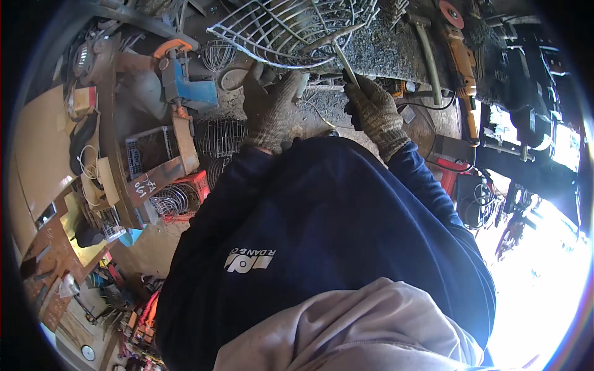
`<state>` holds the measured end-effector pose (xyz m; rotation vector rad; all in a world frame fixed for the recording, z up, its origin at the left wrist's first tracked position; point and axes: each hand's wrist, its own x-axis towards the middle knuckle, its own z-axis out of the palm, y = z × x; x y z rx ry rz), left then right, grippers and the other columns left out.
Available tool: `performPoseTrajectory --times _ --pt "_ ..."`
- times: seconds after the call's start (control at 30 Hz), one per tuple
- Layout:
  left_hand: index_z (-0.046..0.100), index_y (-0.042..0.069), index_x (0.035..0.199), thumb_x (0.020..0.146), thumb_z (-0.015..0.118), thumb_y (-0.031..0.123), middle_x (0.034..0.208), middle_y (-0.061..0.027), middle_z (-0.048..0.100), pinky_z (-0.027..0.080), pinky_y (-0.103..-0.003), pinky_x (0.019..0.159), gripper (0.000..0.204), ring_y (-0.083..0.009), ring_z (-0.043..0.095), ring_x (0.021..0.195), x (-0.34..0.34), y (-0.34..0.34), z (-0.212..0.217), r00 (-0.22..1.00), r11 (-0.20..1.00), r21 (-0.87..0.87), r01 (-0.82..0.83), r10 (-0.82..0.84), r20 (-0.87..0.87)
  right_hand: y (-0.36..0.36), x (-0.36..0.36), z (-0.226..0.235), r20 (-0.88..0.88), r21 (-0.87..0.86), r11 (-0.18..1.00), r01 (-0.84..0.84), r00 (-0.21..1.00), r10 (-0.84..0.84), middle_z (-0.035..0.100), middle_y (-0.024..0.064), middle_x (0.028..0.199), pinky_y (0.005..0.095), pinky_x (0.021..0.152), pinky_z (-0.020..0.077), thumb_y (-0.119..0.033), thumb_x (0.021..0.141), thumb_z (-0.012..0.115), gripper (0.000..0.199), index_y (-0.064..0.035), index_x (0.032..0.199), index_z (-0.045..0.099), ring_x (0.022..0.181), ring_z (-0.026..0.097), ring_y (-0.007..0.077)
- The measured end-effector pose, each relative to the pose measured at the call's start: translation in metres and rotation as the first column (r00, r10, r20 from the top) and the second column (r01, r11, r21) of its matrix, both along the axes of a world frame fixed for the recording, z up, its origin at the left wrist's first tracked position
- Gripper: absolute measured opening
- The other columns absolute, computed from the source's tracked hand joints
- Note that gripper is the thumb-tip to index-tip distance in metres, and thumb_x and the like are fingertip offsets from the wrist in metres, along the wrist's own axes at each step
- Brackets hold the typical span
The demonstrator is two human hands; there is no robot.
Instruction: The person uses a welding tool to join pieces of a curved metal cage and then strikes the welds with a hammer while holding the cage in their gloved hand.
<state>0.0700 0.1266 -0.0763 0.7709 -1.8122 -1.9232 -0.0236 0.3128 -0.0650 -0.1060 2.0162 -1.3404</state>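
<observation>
A curved metal wire grate [272, 31] lies at the top middle on the dark, grimy workbench. My left hand [272, 108], in a dirty knit work glove, is at its near rim. The fingers are bent against that edge, and their tips are partly hidden in shadow. In my right hand [374, 114], also gloved, is a slim-headed hammer [343, 59], held by its handle. Its long narrow head lies over the right part of the grate; whether it touches the wires I cannot tell.
Right of the grate lie another hammer [427, 59] and an orange angle grinder [461, 59] with a cable. On the left stand a blue clamp-like tool [185, 83], a coil of wire [218, 55] and stacked wire grates [219, 136]. A red crate [199, 185] sits lower left.
</observation>
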Motion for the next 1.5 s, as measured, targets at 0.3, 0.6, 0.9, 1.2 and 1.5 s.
performPoseTrajectory --times 0.3,0.6,0.9,1.2,1.5 --pt "0.065 0.001 0.104 0.089 0.076 0.026 0.092 -0.0069 0.067 0.056 -0.028 0.067 0.031 -0.0131 0.065 0.079 -0.051 0.023 -0.016 0.994 0.906 0.423 0.007 0.041 -0.104 0.028 -0.006 -0.011 -0.006 -0.173 0.982 0.079 0.997 -0.082 0.063 0.0013 0.072 0.0249 0.049 0.0445 -0.036 0.099 0.062 0.042 -0.0116 0.133 0.06 0.054 0.054 0.0079" --pt "0.062 0.001 0.12 0.088 0.068 0.0 0.102 -0.0107 0.069 0.054 -0.031 0.083 0.033 -0.0197 0.066 0.091 -0.072 0.012 -0.031 0.939 0.649 -0.713 0.264 -0.003 0.345 0.066 -0.009 -0.015 -0.081 -0.235 0.953 0.192 0.973 -0.216 0.062 0.0 0.07 0.0246 0.045 0.043 -0.035 0.099 0.063 0.036 -0.0123 0.127 0.064 0.051 0.053 0.0069" --pt "0.07 0.002 0.109 0.081 0.071 0.001 0.115 -0.0088 0.068 0.053 -0.033 0.089 0.027 -0.021 0.066 0.097 -0.011 -0.04 -0.028 0.962 0.955 0.125 -0.27 0.273 -0.012 0.104 -0.001 -0.011 -0.053 -0.213 0.943 0.257 0.96 -0.274 0.063 -0.0002 0.072 0.0231 0.044 0.0431 -0.032 0.099 0.064 0.035 -0.0132 0.129 0.062 0.051 0.053 0.0057" --pt "0.069 -0.001 0.105 0.08 0.071 0.015 0.096 -0.0077 0.068 0.049 -0.035 0.075 0.029 -0.0194 0.062 0.083 -0.026 -0.041 -0.017 0.923 0.924 -0.019 -0.381 0.381 0.054 0.095 -0.001 -0.017 -0.068 -0.171 0.973 0.155 0.983 -0.168 0.063 0.0002 0.073 0.0229 0.046 0.0444 -0.031 0.099 0.062 0.041 -0.013 0.135 0.058 0.054 0.055 0.0061" --pt "0.07 0.001 0.104 0.08 0.074 0.004 0.096 -0.0168 0.071 0.055 -0.038 0.077 0.024 -0.0291 0.069 0.088 -0.013 -0.11 -0.082 1.0 0.997 0.083 -0.004 0.006 -0.015 0.091 0.001 -0.021 -0.025 -0.18 0.972 0.154 0.987 -0.161 0.063 0.0001 0.074 0.0231 0.046 0.0437 -0.03 0.099 0.064 0.041 -0.011 0.135 0.059 0.054 0.054 0.006"
